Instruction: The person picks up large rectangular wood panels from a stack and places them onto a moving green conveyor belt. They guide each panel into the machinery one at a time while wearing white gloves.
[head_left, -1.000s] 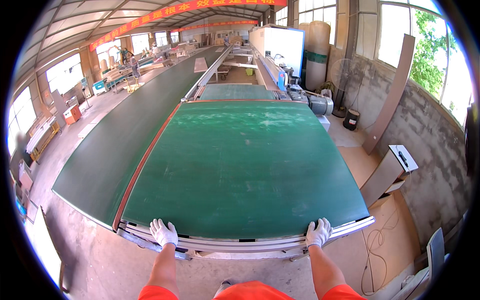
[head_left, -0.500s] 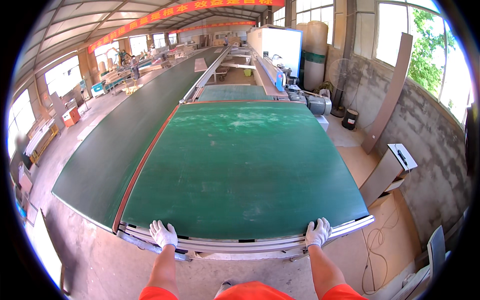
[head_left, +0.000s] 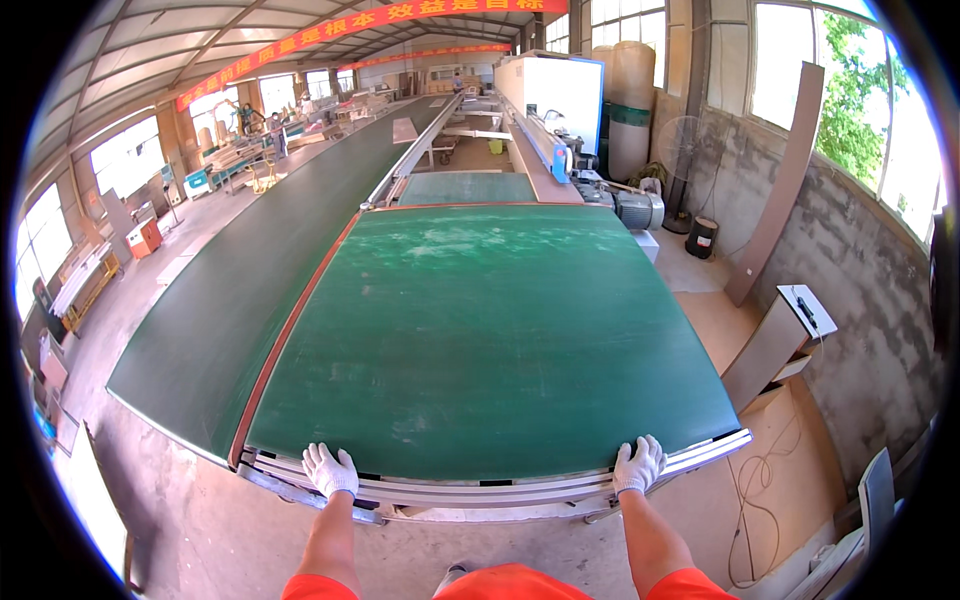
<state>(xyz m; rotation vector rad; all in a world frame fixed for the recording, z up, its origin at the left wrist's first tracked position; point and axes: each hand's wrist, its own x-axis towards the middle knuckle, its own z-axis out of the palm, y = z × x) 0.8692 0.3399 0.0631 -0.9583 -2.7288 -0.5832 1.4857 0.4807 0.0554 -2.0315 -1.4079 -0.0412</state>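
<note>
My left hand (head_left: 330, 470), in a white knit glove, lies on the near edge of a wide green conveyor belt (head_left: 490, 340), close to its left corner. Its fingers are spread and hold nothing. Toward the right end of the same edge rests my right hand (head_left: 639, 464), gloved alike, fingers stretched forward over the belt and nothing in them. Both palms touch the silvery metal rail (head_left: 490, 492) along the belt's front. Pale scuffs mark the far part of the green surface.
A longer dark green conveyor (head_left: 240, 270) runs alongside on the left, past a reddish-brown strip (head_left: 290, 335). Beyond the belt's far right corner sits a grey motor (head_left: 637, 209). At right stand a small cabinet (head_left: 765, 350), a leaning board (head_left: 785, 190) and a floor cable (head_left: 765, 490).
The pale marks on the green belt have shifted to the left, so its surface has moved that way. My hands keep their places on the rail. A distant person at left has moved slightly.
</note>
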